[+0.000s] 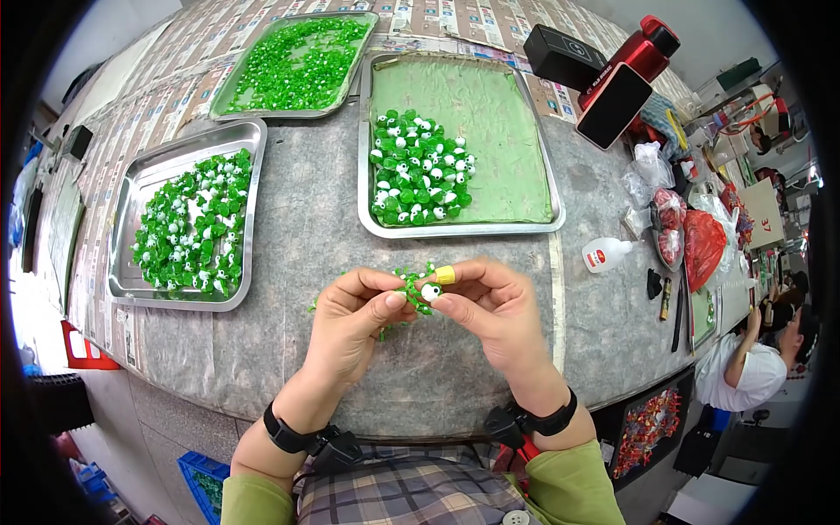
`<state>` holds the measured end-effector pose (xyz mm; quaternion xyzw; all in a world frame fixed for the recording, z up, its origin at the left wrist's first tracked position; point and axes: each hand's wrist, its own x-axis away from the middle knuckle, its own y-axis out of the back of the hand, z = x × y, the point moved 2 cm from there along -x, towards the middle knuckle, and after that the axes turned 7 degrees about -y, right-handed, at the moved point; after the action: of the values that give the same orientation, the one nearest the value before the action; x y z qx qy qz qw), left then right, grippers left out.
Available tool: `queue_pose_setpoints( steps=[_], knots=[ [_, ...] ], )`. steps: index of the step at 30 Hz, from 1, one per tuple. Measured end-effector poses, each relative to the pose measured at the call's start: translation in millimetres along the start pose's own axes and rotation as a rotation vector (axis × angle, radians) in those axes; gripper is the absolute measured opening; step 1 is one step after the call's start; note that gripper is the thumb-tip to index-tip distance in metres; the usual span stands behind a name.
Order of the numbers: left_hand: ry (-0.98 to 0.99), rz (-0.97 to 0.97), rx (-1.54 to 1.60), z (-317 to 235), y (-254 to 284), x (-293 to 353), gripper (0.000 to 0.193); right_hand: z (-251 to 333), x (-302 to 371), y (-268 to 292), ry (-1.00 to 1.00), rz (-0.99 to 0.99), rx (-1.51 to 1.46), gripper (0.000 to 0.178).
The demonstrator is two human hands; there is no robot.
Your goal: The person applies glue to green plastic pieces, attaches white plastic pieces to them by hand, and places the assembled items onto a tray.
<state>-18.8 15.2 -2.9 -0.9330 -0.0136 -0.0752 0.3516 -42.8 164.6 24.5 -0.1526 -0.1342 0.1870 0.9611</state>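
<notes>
White eyeball bead [430,293] is held over the near side of the table [297,206], between the two hands. It is gripped by the right hand [497,311], thumb and index closed on it. Small green part [411,287] is pinched in the left hand [357,317], thumb and index closed; whether it is joined to the bead can't be told (fingers in the way).

Fingertip pinches are used on both sides, presumably because the pieces are too small for a full-hand hold. A yellow finger cover [445,275] is worn on the right index, likely for grip or skin protection. Loose green bits [394,331] are scattered under the hands, within easy pick-up range.

Raised rims on the trays probably keep round pieces from rolling off. Green-and-white pieces are piled in the left tray [254,175] and on the left part of the lined tray [512,149]; small green pieces are spread in the far tray [372,35]. White bottle [606,255] is stood off to the right, clear of the elbows.
</notes>
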Motion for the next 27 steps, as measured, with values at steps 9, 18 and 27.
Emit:
queue_pose_setpoints(
  steps=[9,18,27],
  knots=[
    [-0.055,-0.009,-0.080,0.2,-2.4,1.0,0.010,-0.9,1.4,-6.2,0.024,-0.027,0.113,0.018],
    [-0.412,0.124,-0.685,-9.4,-4.9,3.4,0.009,3.4,2.3,0.3,-0.108,0.058,0.045,0.022],
    [-0.621,0.215,-1.033,-15.5,-14.0,4.1,0.014,-1.6,-0.6,7.8,-0.207,0.119,0.074,0.023]
  ],
)
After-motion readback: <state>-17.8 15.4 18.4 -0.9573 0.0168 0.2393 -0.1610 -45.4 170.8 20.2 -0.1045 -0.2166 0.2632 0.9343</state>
